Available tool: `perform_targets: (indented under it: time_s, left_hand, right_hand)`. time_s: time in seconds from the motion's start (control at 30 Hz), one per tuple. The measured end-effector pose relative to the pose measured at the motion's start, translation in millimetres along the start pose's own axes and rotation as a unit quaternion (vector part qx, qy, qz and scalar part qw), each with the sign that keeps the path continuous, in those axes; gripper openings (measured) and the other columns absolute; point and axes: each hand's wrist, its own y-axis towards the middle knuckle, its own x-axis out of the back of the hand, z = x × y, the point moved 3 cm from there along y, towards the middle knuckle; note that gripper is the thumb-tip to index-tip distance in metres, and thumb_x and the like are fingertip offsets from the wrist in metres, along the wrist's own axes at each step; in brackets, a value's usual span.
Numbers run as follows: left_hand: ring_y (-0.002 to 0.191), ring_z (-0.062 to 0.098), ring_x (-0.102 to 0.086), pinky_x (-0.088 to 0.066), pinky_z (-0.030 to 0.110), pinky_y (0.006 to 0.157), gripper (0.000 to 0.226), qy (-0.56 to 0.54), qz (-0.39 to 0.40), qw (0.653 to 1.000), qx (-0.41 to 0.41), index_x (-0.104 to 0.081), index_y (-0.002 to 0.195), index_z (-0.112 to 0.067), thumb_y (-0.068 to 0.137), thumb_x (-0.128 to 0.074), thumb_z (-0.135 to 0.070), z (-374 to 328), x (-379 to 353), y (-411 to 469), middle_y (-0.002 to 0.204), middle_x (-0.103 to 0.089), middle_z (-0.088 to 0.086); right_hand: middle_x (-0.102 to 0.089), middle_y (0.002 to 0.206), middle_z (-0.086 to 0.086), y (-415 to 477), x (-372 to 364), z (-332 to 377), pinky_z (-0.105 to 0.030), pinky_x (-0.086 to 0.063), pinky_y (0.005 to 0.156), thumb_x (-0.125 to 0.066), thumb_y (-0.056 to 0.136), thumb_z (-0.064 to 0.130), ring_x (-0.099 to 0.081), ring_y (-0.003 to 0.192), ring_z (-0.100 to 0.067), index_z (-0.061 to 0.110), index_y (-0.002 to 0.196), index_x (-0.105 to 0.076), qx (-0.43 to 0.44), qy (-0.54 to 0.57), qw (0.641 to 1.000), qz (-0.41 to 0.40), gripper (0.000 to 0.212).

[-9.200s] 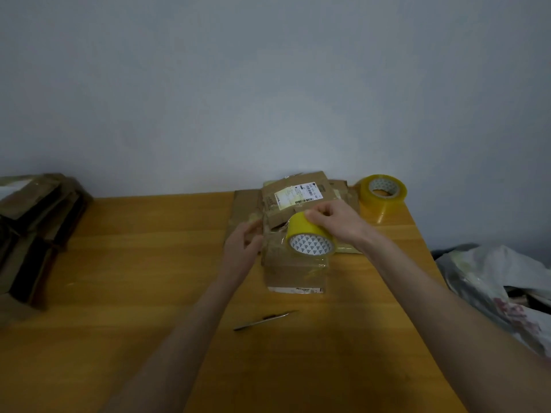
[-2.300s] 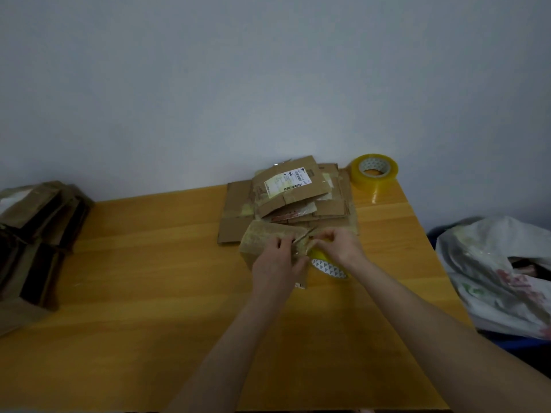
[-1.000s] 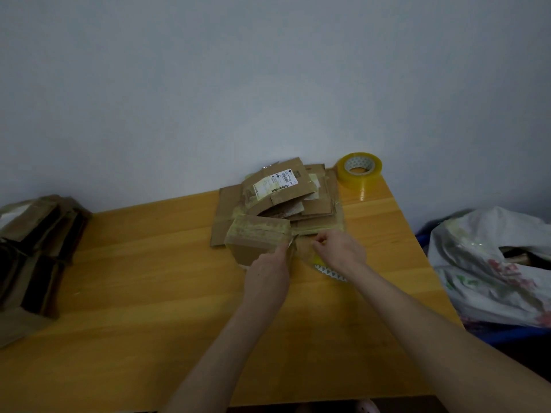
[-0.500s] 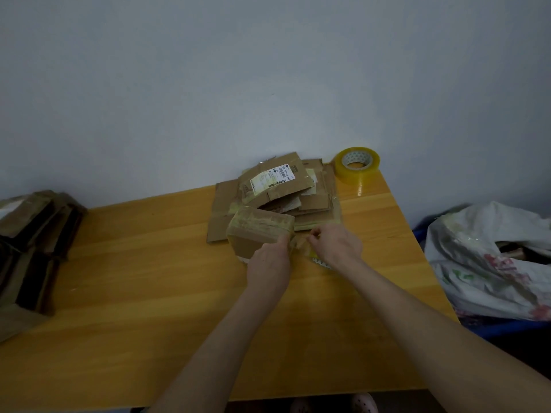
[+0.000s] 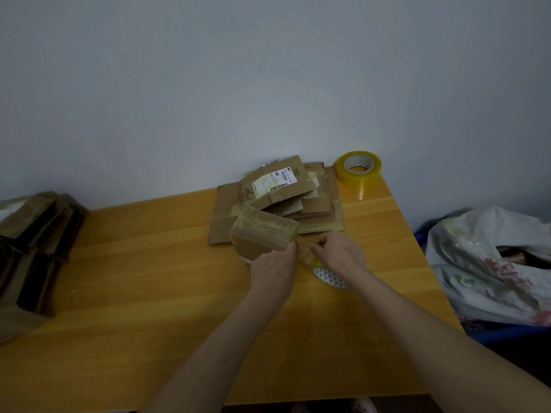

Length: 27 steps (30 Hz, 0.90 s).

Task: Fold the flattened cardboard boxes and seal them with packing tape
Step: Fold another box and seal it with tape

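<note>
gripping the box (image 5: 264, 234) with the left hand (image 5: 272, 272) so the right hand (image 5: 340, 253), pinching the loose end of the tape roll (image 5: 329, 275), can probably pull it taut

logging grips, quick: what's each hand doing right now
Left hand: grips the taped box at its right end.
Right hand: pinches the tape strip.

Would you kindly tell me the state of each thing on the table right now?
Small box: folded, taped over, held by left hand.
Tape roll: held in right hand, strip drawn to the box.
Spare tape roll: lying flat, untouched.
Flattened boxes: stacked, not folded.
</note>
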Motion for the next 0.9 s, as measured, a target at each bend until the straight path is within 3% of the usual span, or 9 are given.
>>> perform_targets:
  time_s: [0.13,0.4,0.5,0.57,0.6,0.67,0.73,0.8,0.9]
  left_hand:
    - [0.083,0.023,-0.061,-0.041,0.029,0.060,0.029,-0.017,0.052,0.998,0.030,-0.046,0.121,-0.017,0.095,-0.038,-0.004,20,-22,-12,0.096,-0.061,0.004]
    - [0.075,0.021,-0.059,-0.041,0.031,0.059,0.038,-0.106,0.088,0.989,0.055,-0.036,0.132,-0.021,0.098,-0.035,-0.003,27,-76,-22,0.100,-0.064,0.005]
    - [0.093,0.026,-0.063,-0.047,0.035,0.070,0.036,-0.129,0.109,0.985,0.028,-0.041,0.131,-0.020,0.099,-0.036,-0.006,22,-84,-20,0.112,-0.060,0.007]
    - [0.094,0.022,-0.062,-0.047,0.031,0.071,0.027,-0.119,0.059,0.991,-0.029,-0.051,0.125,-0.018,0.101,-0.039,-0.015,14,-76,-20,0.114,-0.058,0.003]
    - [0.089,0.018,-0.062,-0.046,0.027,0.068,0.024,-0.133,-0.013,0.989,-0.064,-0.058,0.117,-0.017,0.101,-0.040,-0.021,11,-65,-19,0.107,-0.060,0.000]
    - [0.072,0.010,-0.060,-0.042,0.017,0.059,0.025,-0.200,-0.169,0.961,-0.094,-0.068,0.095,-0.017,0.097,-0.045,-0.027,8,-33,-16,0.088,-0.064,-0.004]
    - [0.068,0.004,-0.054,-0.037,0.010,0.058,0.011,-0.277,-0.298,0.911,-0.064,-0.069,0.086,-0.017,0.090,-0.059,-0.021,16,0,-4,0.081,-0.065,-0.006]
    - [0.076,0.007,-0.054,-0.040,0.014,0.059,0.006,-0.320,-0.331,0.887,-0.023,-0.071,0.090,-0.019,0.086,-0.068,-0.017,26,25,15,0.087,-0.065,-0.006]
    - [0.099,0.014,-0.054,-0.048,0.024,0.072,0.021,-0.293,-0.250,0.922,-0.045,-0.071,0.108,-0.026,0.087,-0.067,-0.025,22,39,37,0.104,-0.065,-0.005]
  right_hand:
    - [-0.067,0.084,0.003,5,6,1,-0.031,-0.053,0.067,-0.049,0.097,0.044,-0.063,0.080,-0.019,0.030,0.100,-0.069,0.004,0.025,0.999,-0.026,0.025]
    - [-0.055,0.067,0.009,10,10,-13,-0.023,-0.035,0.050,-0.055,0.092,0.047,-0.047,0.057,-0.010,0.034,0.088,-0.059,-0.017,0.116,0.992,-0.051,0.014]
    - [-0.064,0.091,0.006,13,5,-20,-0.027,-0.044,0.064,-0.057,0.093,0.037,-0.053,0.069,-0.010,0.029,0.095,-0.062,-0.038,0.200,0.978,-0.045,0.010]
    - [-0.061,0.102,0.006,14,6,-22,-0.027,-0.041,0.074,-0.058,0.094,0.031,-0.052,0.086,-0.012,0.023,0.100,-0.065,-0.035,0.254,0.965,-0.047,0.012]
    - [-0.059,0.103,0.005,13,7,-22,-0.027,-0.039,0.077,-0.058,0.094,0.029,-0.051,0.092,-0.012,0.022,0.099,-0.065,-0.030,0.274,0.960,-0.051,0.011]
    - [-0.059,0.105,0.004,11,9,-22,-0.027,-0.038,0.079,-0.059,0.094,0.028,-0.051,0.096,-0.014,0.023,0.094,-0.063,-0.017,0.292,0.954,-0.062,0.006]
    - [-0.060,0.109,0.003,9,11,-19,-0.027,-0.041,0.074,-0.059,0.094,0.029,-0.054,0.093,-0.015,0.026,0.091,-0.061,-0.002,0.283,0.956,-0.073,0.005]
    - [-0.062,0.109,0.002,8,12,-16,-0.028,-0.045,0.071,-0.060,0.093,0.030,-0.057,0.092,-0.016,0.029,0.088,-0.060,0.013,0.276,0.957,-0.084,0.005]
    - [-0.065,0.099,0.005,5,14,-11,-0.032,-0.048,0.075,-0.062,0.091,0.029,-0.059,0.093,-0.015,0.030,0.086,-0.062,0.033,0.268,0.958,-0.096,0.005]
